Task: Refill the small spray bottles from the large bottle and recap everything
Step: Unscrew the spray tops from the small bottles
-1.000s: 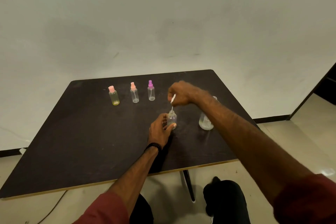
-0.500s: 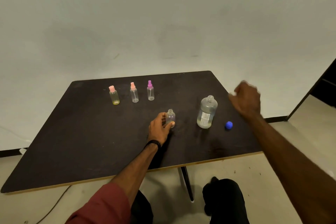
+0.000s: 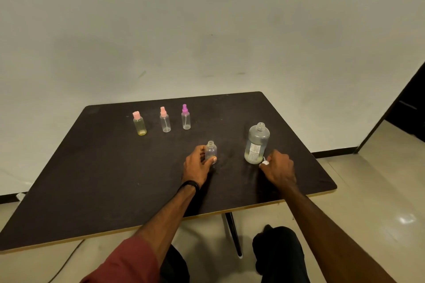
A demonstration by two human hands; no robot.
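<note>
1. Small open bottle (image 3: 211, 150): cap off, upright on the dark table (image 3: 103, 179), mid-front. Looks nearly empty, though the liquid level is hard to read. Left hand (image 3: 197, 165) grips it, thumb across the front of its base, fingers curled behind.
2. Large bottle (image 3: 256, 143): uncapped, upright, just right of the small open bottle with a clear gap between them. Some clear liquid in the lower part; label faces the camera.
3. Right hand (image 3: 279, 169): down on the table just beside the large bottle's base, fingers curled around a small white piece (image 3: 265, 163), probably the spray top off the open bottle. Whether it is touching the table I can't tell.
4. Back row, well apart from the hands: a yellowish bottle with pink cap (image 3: 139, 123), a clear bottle with pink sprayer (image 3: 165, 120), and a clear bottle with purple sprayer (image 3: 185, 117). All capped and upright. The two clear ones look close to empty.
5. Progress judgement: early. Both working bottles are open and ready for a pour, but no pour is visible yet.
6. Left to do: fill this bottle, refit its sprayer, likely repeat for the back row, and recap the large bottle. Its cap is not visible.
</note>
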